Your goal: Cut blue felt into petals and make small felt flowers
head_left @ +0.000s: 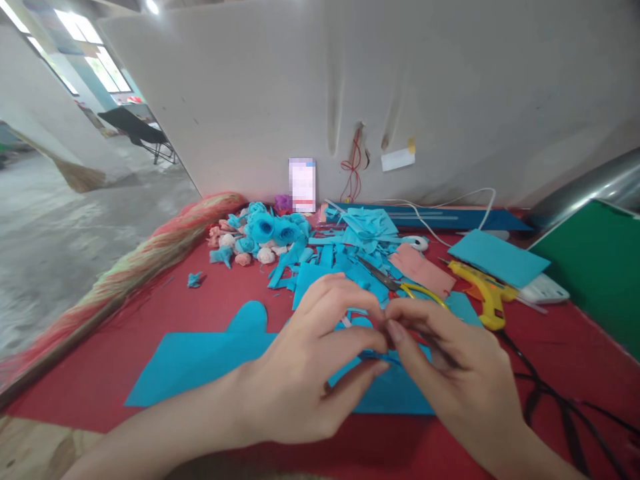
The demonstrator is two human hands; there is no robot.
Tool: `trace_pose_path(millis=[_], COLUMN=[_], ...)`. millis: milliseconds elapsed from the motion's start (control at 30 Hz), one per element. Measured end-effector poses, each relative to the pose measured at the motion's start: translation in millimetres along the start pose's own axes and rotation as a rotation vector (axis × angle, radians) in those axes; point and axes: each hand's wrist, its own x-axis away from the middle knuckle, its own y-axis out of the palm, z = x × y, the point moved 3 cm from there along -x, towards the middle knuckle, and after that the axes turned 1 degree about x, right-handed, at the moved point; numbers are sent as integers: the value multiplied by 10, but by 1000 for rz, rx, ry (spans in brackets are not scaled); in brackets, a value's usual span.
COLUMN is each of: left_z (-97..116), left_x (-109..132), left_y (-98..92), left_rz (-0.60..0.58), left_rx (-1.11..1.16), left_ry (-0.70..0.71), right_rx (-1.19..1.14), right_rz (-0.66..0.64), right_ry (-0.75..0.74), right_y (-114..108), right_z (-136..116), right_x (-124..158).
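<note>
My left hand [320,353] and my right hand [450,353] meet fingertip to fingertip above a large blue paper sheet [200,360]. Both are closed in a pinch, and my fingers hide whatever lies between them. Some blue paper shows under the fingers, but I cannot tell whether it is held. A rounded blue paper piece [250,316] pokes out behind the sheet. Just beyond my fingertips lie yellow-handled scissors [397,285] on a heap of blue paper scraps [335,257].
Paper flowers [265,230] cluster at the back left, with a small blue one [195,280] apart. A yellow glue gun [483,290] with a black cord lies right, near pink paper [423,268]. A phone [303,185] leans on the white wall. A straw bundle [150,267] edges the red table's left.
</note>
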Motion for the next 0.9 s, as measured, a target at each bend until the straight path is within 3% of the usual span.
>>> trace_pose_path(millis=[233, 367, 533, 633, 900], left_z=[-15, -21, -25, -17, -12], left_x=[-2, 6, 11, 12, 3], left_y=[17, 9, 0, -5, -6], left_rz=[-1, 11, 15, 34, 20], left_rx=[34, 30, 27, 44, 35], left_ry=[15, 1, 14, 31, 20], right_rx=[-35, -284, -716, -911, -1063], right_rz=[-16, -11, -119, -123, -125], right_ry=[56, 180, 458, 551, 716], right_y=[6, 1, 40, 58, 70], right_z=[27, 61, 143, 168, 219], right_x=[-13, -42, -46, -57, -51])
